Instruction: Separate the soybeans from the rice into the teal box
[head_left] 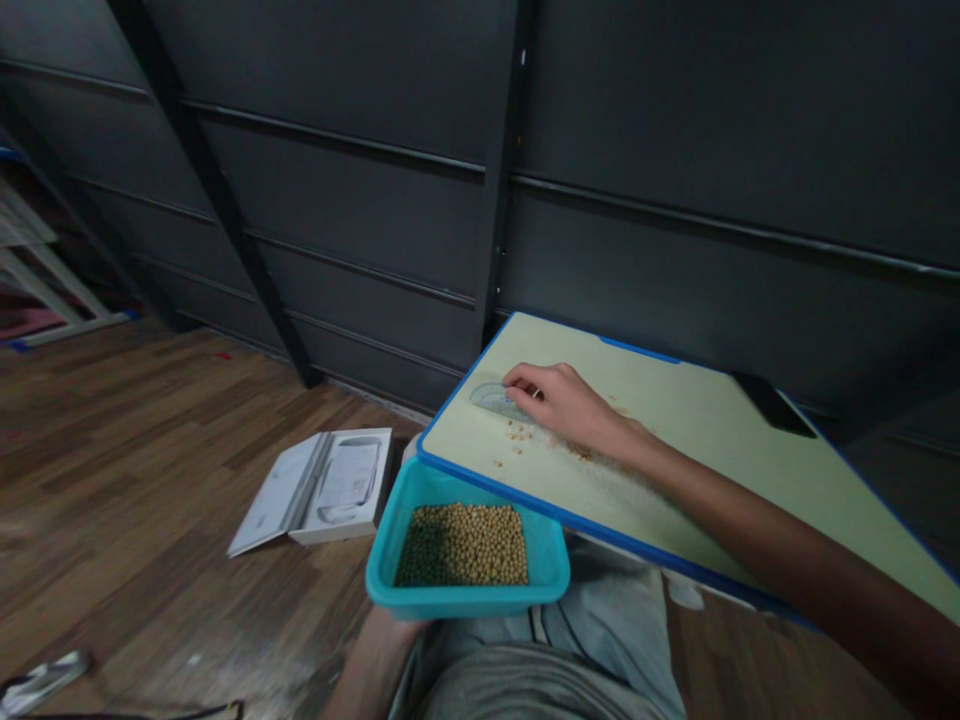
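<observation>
My right hand [551, 400] is over the left part of the table, its thumb and fingers closed on a clear protractor [487, 396] that lies against the tabletop. Several loose soybeans [517, 432] are scattered beside and below this hand. Under the table's front edge, a turquoise plastic basin [465, 600] holds a layer of soybeans [480, 545]. My left hand [397, 628] supports the basin from below; its fingers are hidden beneath it.
The pale yellow table [705, 440] has a blue rim, with a black phone [772, 403] near its back right edge. An open white box [341, 490] lies on the wooden floor [165, 440]. A dark panelled wall [375, 190] stands behind the table.
</observation>
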